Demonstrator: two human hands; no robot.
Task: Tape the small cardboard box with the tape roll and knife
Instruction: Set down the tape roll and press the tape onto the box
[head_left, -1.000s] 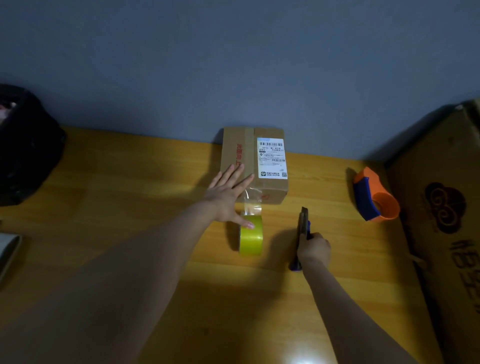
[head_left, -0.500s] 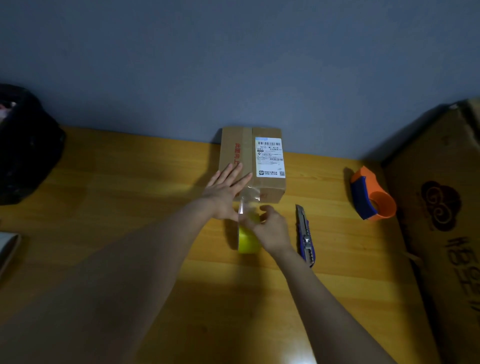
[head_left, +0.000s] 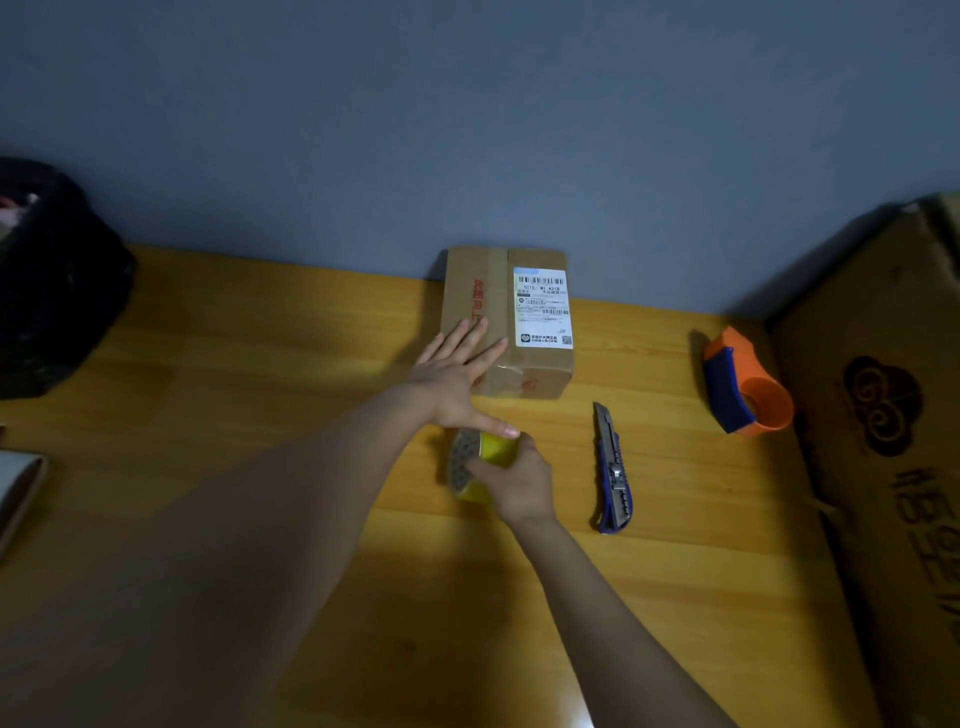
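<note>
**Hands on box and roll, strip not yet cut**

Left hand (head_left: 457, 379) lies open and flat, fingers spread, its fingertips on the near left part of the box (head_left: 506, 322) top and its thumb stretched back toward the tape roll (head_left: 480, 462). Just nearer the person, the right hand (head_left: 519, 483) is closed around that yellow roll, which stands on edge on the table (head_left: 260, 389) close in front of the box. Whether a strip runs from the roll up to the box cannot be made out in this dim light. The box sits against the back wall, its white label facing up. To the right of the roll the knife (head_left: 613, 467) lies loose on the table, untouched, blade end pointing away. Farther right stands an orange tape dispenser (head_left: 748, 387).

The step looks like laying tape down along the box seam. Next, likely, the roll must be drawn back taut while the left hand presses the tape flat, then the right hand would have to free itself for the knife.
</note>
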